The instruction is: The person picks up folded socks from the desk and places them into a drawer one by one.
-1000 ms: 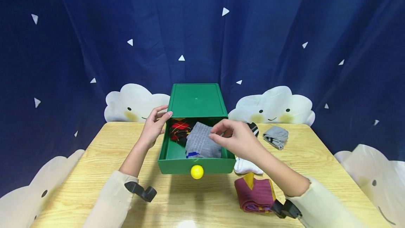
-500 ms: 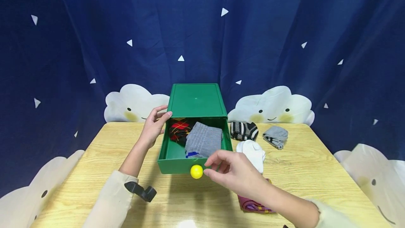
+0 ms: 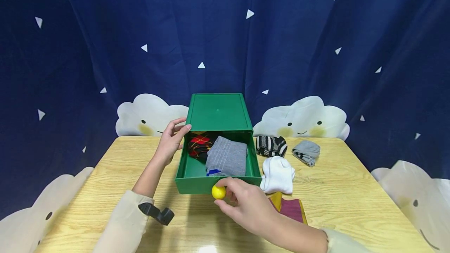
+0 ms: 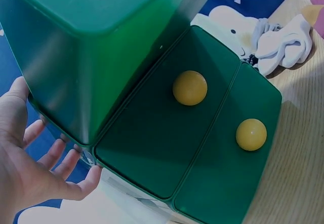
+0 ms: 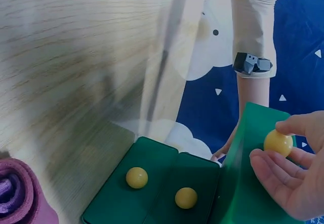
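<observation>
A green drawer cabinet (image 3: pixel 218 110) has its top drawer (image 3: pixel 195 186) pulled out. Inside lie a red-and-black plaid folded sock (image 3: pixel 199 143) on the left and a grey folded sock (image 3: pixel 227 155) with blue trim beside it. My right hand (image 3: pixel 249 206) pinches the drawer's yellow round knob (image 3: pixel 218 192) between thumb and fingers, also visible in the right wrist view. At the cabinet's left edge rests my left hand (image 3: pixel 170 143), thumb near the top front corner; the left wrist view shows its fingers spread along the side.
Right of the cabinet lie black-and-white patterned socks (image 3: pixel 271 146), a grey sock bundle (image 3: pixel 306 152), white socks (image 3: pixel 277 175) and maroon-and-yellow socks (image 3: pixel 291 211), partly behind my right hand. Two shut drawers with yellow knobs (image 4: pixel 190 88) sit below the open one. A blue curtain (image 3: pixel 218 50) hangs behind the table.
My right hand has moved from above the drawer down and toward me to the yellow knob, which its fingers now pinch. The left hand has stayed in place.
</observation>
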Demonstrator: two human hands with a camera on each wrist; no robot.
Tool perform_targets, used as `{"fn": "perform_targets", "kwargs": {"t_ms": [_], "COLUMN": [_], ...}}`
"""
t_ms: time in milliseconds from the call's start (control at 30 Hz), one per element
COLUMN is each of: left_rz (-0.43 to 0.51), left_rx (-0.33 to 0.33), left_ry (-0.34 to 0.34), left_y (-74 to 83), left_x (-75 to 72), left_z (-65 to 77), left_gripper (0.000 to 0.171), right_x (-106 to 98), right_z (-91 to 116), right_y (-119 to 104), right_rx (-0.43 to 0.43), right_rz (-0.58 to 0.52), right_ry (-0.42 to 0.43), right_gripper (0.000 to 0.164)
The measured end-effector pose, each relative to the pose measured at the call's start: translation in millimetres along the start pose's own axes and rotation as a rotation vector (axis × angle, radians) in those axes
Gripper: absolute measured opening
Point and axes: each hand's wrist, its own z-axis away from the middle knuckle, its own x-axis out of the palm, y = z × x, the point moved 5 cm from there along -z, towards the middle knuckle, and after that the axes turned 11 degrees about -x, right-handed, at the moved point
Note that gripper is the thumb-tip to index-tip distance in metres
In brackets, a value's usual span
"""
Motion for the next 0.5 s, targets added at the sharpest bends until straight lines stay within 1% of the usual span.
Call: {"fn": "perform_targets", "kwargs": {"t_ms": [100, 200, 500], "left_rz": [0.002, -0.001, -0.003], "left_rx": [0.002, 0.004, -0.006], "left_ry": [-0.001, -0.002, -0.003], "left_y": [1.1, 1.8, 0.7], "left_x": [0.2, 0.0, -0.4], "left_z": [0.5, 1.1, 0.0], "left_gripper": [0.055, 0.055, 0.056], "right_x": [0.6, 0.4, -0.5], "right_z": [-0.3, -2.1, -13.4], "right_y": [-1.4, -0.5, 15.7], "right_rx": [-0.049, -0.061, -0.004], "right_rz": [0.067, 0.062, -0.005], "right_ry": [0.017, 0.017, 0.000], "right_gripper": [0.025, 0.024, 0.022]}}
